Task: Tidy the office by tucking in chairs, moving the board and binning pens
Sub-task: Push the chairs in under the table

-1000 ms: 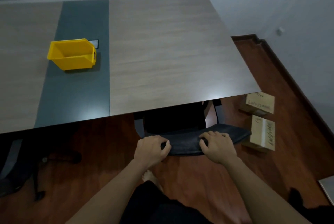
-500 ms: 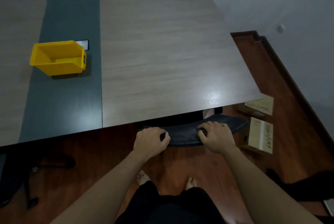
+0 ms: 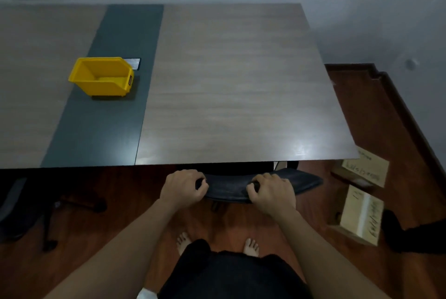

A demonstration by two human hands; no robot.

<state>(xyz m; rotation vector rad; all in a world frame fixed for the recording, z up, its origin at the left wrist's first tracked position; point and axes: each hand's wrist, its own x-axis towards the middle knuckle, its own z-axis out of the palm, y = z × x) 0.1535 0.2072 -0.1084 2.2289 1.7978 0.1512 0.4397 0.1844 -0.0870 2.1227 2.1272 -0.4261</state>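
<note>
Chair-tucking step: my left hand (image 3: 184, 186) and right hand (image 3: 271, 192) curl their fingers over the chair (image 3: 229, 186) top, its seat already under the table (image 3: 229, 81) near edge. Next I judge: release. Yellow bin (image 3: 102, 76) far left; box (image 3: 362, 214) writing unreadable.

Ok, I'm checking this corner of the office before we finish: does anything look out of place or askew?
Two things stand out. Two tan cardboard boxes sit loose on the wooden floor right of the wood-topped table, one tilted. A second dark office chair at left stands out from the table, not tucked in. The yellow plastic bin sits upright.
</note>
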